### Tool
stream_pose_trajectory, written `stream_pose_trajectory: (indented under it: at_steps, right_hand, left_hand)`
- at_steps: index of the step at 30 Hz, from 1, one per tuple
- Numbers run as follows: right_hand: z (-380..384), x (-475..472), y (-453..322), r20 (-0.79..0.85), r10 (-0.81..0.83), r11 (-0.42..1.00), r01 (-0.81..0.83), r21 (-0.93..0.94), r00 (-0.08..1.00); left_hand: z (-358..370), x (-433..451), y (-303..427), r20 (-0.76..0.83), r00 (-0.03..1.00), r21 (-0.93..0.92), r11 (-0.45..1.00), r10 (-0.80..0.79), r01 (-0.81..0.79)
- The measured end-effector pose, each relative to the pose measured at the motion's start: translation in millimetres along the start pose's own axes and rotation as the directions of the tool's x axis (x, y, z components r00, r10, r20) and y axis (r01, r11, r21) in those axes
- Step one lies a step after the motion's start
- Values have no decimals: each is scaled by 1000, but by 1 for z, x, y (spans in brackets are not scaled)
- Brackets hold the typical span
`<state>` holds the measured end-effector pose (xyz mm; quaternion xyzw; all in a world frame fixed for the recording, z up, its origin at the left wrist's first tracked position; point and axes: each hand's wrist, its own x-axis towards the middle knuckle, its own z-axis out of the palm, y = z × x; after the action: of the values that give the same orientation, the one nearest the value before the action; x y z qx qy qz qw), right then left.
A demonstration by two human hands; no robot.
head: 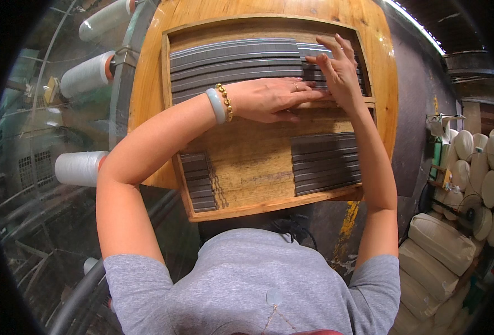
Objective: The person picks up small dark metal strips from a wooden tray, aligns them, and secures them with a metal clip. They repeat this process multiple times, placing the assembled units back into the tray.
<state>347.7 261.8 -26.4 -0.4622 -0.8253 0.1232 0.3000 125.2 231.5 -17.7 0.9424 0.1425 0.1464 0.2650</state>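
A shallow wooden tray [272, 207] lies before me, with a divider across it. Its far compartment holds several rows of thin dark metal strips [234, 63]. My left hand [272, 98], with a jade-like bangle and a gold bead bracelet, lies flat over the near edge of these rows and the divider, fingers extended to the right. Above the right end of the rows, my right hand [339, 69] is raised with its fingers spread and bent. In the near compartment, one block of dark strips [326, 163] is at the right and a narrower one [198, 182] at the left.
The tray rests on a wooden board [383, 83]. White thread cones [85, 77] stand along a metal frame at the left. At the right are wrapped pale rolls [441, 245] and stacked white bundles [464, 144] on the floor side.
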Motion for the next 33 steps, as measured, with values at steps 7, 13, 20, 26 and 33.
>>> stream_pose_trajectory:
  at_steps: [7,13,20,26,33]
  right_hand:
    - [6,-24,-6,16,43,999,-44,25,999]
    - [-14,-27,-28,-94,-6,982,24,186,996]
    - [-20,-85,-137,-41,222,729,-138,671,974]
    - [16,-126,-206,599,164,0,-607,795,784]
    - [34,-125,-230,690,261,-218,-655,724,676]
  left_hand:
    - [0,-2,-4,-37,991,58,991,125,-123]
    - [-14,-9,35,-66,998,387,921,-22,45]
    - [-40,-116,121,-556,796,187,898,-238,399]
    - [15,-188,163,-585,681,46,820,-440,570]
    - [49,-199,163,-426,750,56,813,-506,580]
